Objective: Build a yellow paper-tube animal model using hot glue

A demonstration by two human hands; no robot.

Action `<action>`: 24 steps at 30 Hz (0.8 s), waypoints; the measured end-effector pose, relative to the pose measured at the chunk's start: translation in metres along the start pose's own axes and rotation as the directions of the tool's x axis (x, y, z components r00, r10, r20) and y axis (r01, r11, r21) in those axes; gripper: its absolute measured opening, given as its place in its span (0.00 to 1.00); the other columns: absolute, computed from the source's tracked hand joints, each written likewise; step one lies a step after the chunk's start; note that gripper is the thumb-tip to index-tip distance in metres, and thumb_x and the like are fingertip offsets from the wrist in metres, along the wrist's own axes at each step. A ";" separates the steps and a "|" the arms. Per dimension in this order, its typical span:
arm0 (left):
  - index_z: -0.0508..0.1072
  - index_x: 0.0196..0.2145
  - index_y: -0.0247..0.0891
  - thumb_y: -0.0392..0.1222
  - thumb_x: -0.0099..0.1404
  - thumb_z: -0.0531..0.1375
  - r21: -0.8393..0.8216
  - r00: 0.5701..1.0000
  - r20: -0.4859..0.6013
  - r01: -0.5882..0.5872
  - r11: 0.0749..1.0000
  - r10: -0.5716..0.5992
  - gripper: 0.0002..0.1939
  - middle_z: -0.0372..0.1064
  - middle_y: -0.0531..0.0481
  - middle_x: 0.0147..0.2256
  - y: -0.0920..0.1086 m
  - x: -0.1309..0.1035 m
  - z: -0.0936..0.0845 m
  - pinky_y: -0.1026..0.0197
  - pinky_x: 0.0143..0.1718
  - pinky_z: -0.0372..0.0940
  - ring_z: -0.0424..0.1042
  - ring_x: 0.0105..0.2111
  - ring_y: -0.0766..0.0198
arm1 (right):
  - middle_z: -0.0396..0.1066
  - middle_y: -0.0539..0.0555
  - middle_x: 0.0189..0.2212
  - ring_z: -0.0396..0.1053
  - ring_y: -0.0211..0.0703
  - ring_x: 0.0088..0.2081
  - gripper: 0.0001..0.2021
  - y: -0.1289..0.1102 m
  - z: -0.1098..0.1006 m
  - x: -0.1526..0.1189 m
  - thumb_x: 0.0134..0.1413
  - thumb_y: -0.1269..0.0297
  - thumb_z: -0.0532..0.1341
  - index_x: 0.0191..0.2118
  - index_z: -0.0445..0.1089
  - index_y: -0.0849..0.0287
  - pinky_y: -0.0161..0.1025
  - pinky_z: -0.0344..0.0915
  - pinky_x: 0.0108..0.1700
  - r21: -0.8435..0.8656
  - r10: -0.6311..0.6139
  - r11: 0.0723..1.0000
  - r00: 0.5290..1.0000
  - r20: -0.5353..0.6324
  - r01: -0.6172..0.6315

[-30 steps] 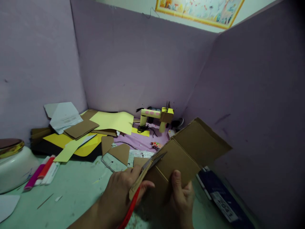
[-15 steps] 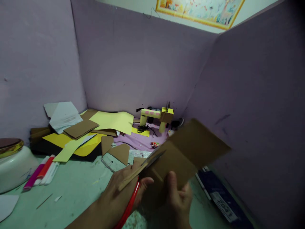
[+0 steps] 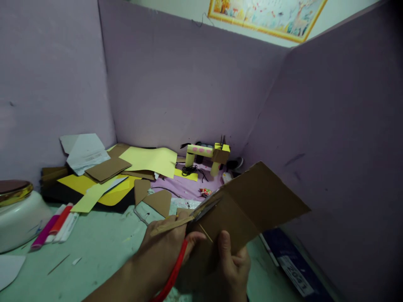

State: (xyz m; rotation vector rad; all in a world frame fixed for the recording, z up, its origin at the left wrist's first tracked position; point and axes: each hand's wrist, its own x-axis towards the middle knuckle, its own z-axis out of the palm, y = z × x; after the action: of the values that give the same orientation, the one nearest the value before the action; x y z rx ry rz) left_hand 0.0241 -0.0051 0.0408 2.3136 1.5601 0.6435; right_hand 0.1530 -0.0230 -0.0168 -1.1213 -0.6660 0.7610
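Note:
My left hand is closed on scissors with a red handle, whose blades lie along the upper left edge of a brown cardboard piece. A narrow cardboard strip runs from the blades back over the knuckles of that hand. The cardboard has a crease across its middle and a short pale slit near my left thumb. My right hand grips its lower edge, thumb on the near face and fingers partly hidden behind.
A yellow paper giraffe-like figure stands at the back on pink cloth. Paper and cardboard sheets lie at the back left. Markers and a white container are at the left, a dark blue box at the right.
The cardboard has shifted slightly to the right and become steadier. The narrow strip now lies flatter across my left hand, its free end higher. Both hands keep their hold.

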 end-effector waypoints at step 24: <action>0.66 0.51 0.42 0.46 0.62 0.53 -0.036 0.999 0.026 -0.038 0.999 0.039 0.19 0.75 0.42 0.39 -0.012 0.002 -0.001 0.48 0.41 0.68 0.73 0.39 0.49 | 0.77 0.57 0.34 0.73 0.54 0.41 0.26 -0.004 -0.011 0.033 0.44 0.51 0.65 0.46 0.71 0.64 0.47 0.69 0.42 0.037 0.031 0.999 0.999 -0.010 -0.030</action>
State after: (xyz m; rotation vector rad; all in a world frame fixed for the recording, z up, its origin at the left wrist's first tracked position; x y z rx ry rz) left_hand 0.0148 0.0010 0.0366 2.3218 1.4842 0.6407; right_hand 0.1817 -0.0026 -0.0132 -1.1033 -0.6251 0.7899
